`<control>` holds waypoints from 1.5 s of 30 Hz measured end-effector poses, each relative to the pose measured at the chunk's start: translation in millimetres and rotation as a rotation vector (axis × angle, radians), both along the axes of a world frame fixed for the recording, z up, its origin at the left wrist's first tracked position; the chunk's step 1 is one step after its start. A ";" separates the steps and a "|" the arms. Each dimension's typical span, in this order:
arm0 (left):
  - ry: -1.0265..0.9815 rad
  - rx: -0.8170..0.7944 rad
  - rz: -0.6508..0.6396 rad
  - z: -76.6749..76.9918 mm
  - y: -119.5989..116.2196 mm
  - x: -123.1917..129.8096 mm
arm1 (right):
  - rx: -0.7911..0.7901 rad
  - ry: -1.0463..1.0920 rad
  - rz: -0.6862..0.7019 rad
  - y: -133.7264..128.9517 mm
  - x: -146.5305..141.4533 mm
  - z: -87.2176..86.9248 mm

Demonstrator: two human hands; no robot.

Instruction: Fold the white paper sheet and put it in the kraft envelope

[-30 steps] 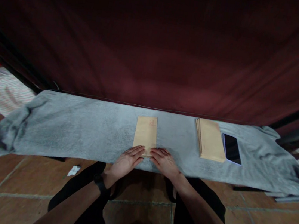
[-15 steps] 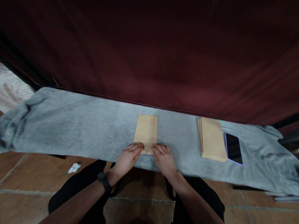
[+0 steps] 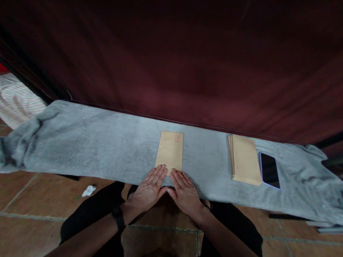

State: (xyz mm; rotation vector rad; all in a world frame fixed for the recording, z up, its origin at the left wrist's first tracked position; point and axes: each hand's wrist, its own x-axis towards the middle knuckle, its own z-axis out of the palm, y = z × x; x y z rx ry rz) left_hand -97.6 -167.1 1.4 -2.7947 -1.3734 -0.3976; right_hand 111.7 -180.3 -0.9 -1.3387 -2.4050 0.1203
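A tan paper envelope [image 3: 170, 149] with a small red print at its upper right lies upright before me on the grey cloth [image 3: 116, 146]. Its near edge is covered by my fingers. My left hand [image 3: 150, 188] lies flat, fingers stretched out over the envelope's lower left corner. My right hand [image 3: 185, 191] rests the same way on the lower right corner, also flat. The two thumbs come close together at the cloth's near edge. Neither hand grips anything.
To the right is a stack of several tan envelopes [image 3: 247, 161], with a phone [image 3: 269, 170] beside it. A dark red curtain [image 3: 182, 60] hangs behind the cloth-covered bench. A striped cloth [image 3: 13, 99] lies at the left, and a crumpled white tissue [image 3: 89, 191] is on the tiled floor.
My fingers, bent at the envelope's near edge before, are now straightened and laid flat over it. The hands have come closer together. The view has shifted slightly.
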 end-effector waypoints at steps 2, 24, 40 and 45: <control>-0.004 0.017 0.037 -0.6 -2.0 -1.8 | 0.005 -0.016 -0.011 -2.4 5.8 2.0; -0.076 -0.129 0.015 1.7 65.7 68.7 | 0.044 0.018 -0.147 -8.8 2.1 -8.2; -0.356 0.039 0.427 -6.0 45.0 16.1 | 0.052 -0.003 -0.164 -1.8 -1.2 4.5; -0.525 -0.050 0.536 -4.8 46.4 23.5 | 0.079 -0.038 -0.196 7.9 -7.0 10.8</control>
